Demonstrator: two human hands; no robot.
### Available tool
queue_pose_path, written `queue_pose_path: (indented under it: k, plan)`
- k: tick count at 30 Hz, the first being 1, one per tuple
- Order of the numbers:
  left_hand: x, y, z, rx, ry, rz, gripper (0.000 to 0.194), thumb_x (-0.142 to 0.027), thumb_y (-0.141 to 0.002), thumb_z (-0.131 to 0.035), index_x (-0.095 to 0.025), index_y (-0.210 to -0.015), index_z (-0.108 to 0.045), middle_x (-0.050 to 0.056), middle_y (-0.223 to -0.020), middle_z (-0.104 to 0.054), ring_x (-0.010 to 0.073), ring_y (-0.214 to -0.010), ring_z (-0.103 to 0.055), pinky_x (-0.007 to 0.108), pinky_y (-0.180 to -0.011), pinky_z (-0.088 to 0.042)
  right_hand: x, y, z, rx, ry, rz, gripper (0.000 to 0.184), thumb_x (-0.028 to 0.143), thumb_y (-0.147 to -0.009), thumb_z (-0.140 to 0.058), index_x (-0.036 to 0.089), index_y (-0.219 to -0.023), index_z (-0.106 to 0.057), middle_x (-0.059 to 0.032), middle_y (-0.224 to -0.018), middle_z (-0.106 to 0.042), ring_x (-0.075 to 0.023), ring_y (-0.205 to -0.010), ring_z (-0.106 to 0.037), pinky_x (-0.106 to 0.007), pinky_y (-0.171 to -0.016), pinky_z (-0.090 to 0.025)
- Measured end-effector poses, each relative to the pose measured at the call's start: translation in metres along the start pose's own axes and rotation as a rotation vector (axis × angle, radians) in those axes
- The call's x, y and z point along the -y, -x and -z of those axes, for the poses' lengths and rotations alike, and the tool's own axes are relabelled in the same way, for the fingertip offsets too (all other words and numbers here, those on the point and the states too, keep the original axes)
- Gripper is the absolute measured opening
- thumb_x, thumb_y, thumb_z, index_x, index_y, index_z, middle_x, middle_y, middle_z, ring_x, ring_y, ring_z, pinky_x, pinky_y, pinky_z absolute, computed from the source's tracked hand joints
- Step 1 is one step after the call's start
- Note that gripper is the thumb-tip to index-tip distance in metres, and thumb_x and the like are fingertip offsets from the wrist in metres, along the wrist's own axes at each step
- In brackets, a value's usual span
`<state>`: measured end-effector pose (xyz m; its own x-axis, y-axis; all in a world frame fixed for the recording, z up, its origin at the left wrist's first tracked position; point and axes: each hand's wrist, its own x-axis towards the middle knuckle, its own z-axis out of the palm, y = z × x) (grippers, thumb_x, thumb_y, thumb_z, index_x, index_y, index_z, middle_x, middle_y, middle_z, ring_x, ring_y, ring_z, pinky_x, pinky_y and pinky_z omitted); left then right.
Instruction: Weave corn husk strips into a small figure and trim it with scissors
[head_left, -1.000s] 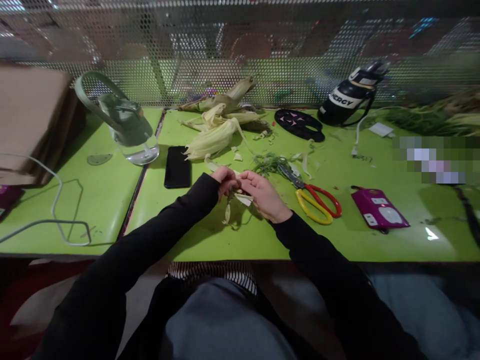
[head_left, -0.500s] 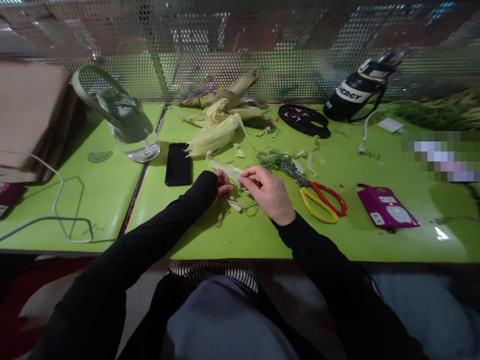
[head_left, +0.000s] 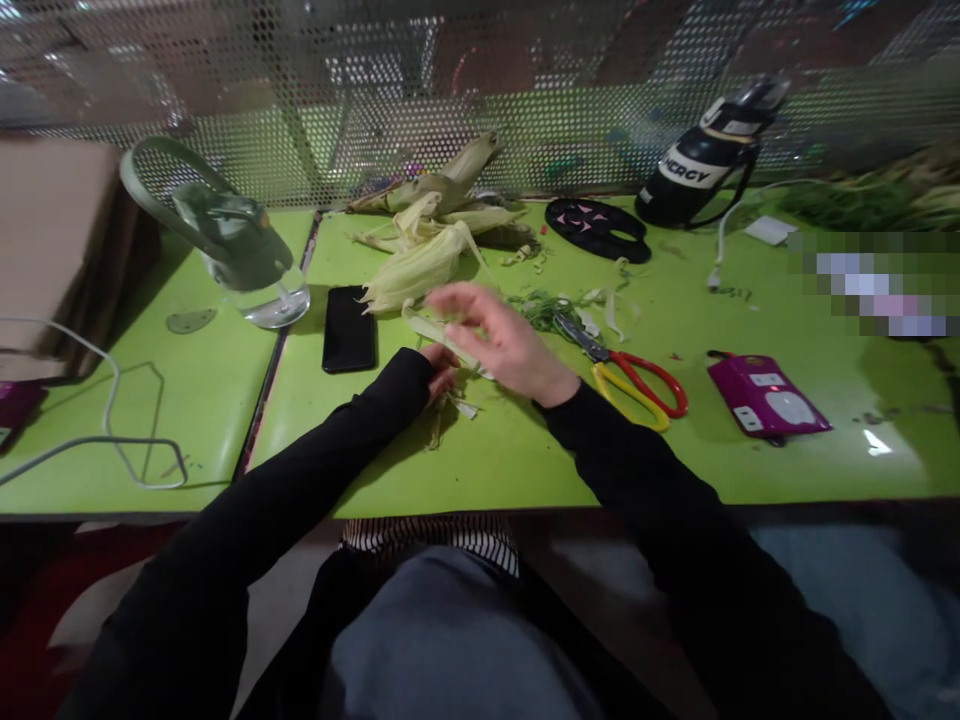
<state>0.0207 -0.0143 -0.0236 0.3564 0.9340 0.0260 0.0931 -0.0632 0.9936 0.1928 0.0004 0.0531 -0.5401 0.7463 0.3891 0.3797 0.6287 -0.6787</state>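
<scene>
My left hand rests on the green table, its fingers curled around thin pale corn husk strips that trail toward me. My right hand hovers just above and beyond it, fingers stretched out to the left and blurred by motion, holding nothing. A long pale husk strip lies under its fingertips. A pile of husked corn leaves sits a short way beyond both hands.
Red and yellow scissors lie right of my right hand, beside green trimmings. A black phone and a desk fan are at left, a purple power strip at right. A perforated metal screen closes the back.
My right hand let go of the husk piece it pinched, rose, and swung left and forward with fingers spread. My left hand stayed put, still closed on the strips.
</scene>
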Motion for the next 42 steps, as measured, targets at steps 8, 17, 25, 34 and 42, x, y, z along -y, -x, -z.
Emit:
queue_pose_path:
  k: [8,17,25,34,42]
  plan:
    - [-0.002,0.002,0.001,-0.011,0.139,0.105,0.033,-0.014,-0.081,-0.064,-0.022,-0.097,-0.036,-0.008,-0.062,-0.066,0.0079,-0.046,-0.057,0.02,-0.053,-0.047,-0.031,0.023,0.004,0.032,0.285,-0.11,0.017,0.035,-0.093,-0.065,0.02,-0.086,-0.068,-0.008,-0.097,-0.066,-0.0261,-0.097,-0.061,-0.049,-0.09,-0.05]
    - [-0.006,0.001,-0.001,-0.012,0.161,0.153,0.035,-0.012,-0.08,-0.065,-0.022,-0.095,-0.035,-0.008,-0.06,-0.065,0.0076,-0.045,-0.056,0.02,-0.053,-0.046,-0.037,0.028,-0.017,0.08,0.165,-0.032,0.014,0.025,-0.092,-0.066,0.02,-0.08,-0.07,-0.0059,-0.083,-0.068,-0.0216,-0.082,-0.058,-0.036,-0.074,-0.045]
    - [-0.011,0.0,0.001,-0.025,0.167,0.233,0.018,-0.002,-0.081,-0.06,-0.016,-0.087,-0.05,-0.002,-0.065,-0.066,0.0074,-0.051,-0.059,0.021,-0.057,-0.049,-0.029,0.026,-0.012,0.086,0.106,-0.133,0.011,0.02,-0.091,-0.058,0.019,-0.081,-0.061,-0.0043,-0.085,-0.061,-0.0166,-0.073,-0.056,-0.03,-0.067,-0.042]
    - [0.003,-0.004,0.013,0.05,0.115,0.186,0.021,-0.014,-0.075,-0.079,-0.012,-0.08,-0.059,-0.002,-0.062,-0.063,0.0072,-0.055,-0.058,0.02,-0.059,-0.045,-0.031,0.027,-0.01,0.223,0.094,-0.039,0.013,0.025,-0.092,-0.062,0.019,-0.081,-0.065,-0.0053,-0.083,-0.066,-0.0192,-0.081,-0.06,-0.032,-0.073,-0.046]
    - [0.006,-0.007,0.012,0.116,0.258,0.171,0.04,-0.02,-0.069,-0.085,-0.016,-0.091,-0.052,-0.005,-0.064,-0.063,0.0089,-0.057,-0.059,0.023,-0.062,-0.048,-0.035,0.027,-0.008,0.2,0.137,-0.096,0.01,0.022,-0.092,-0.062,0.019,-0.097,-0.071,-0.0078,-0.097,-0.071,-0.0193,-0.081,-0.064,-0.033,-0.073,-0.049]
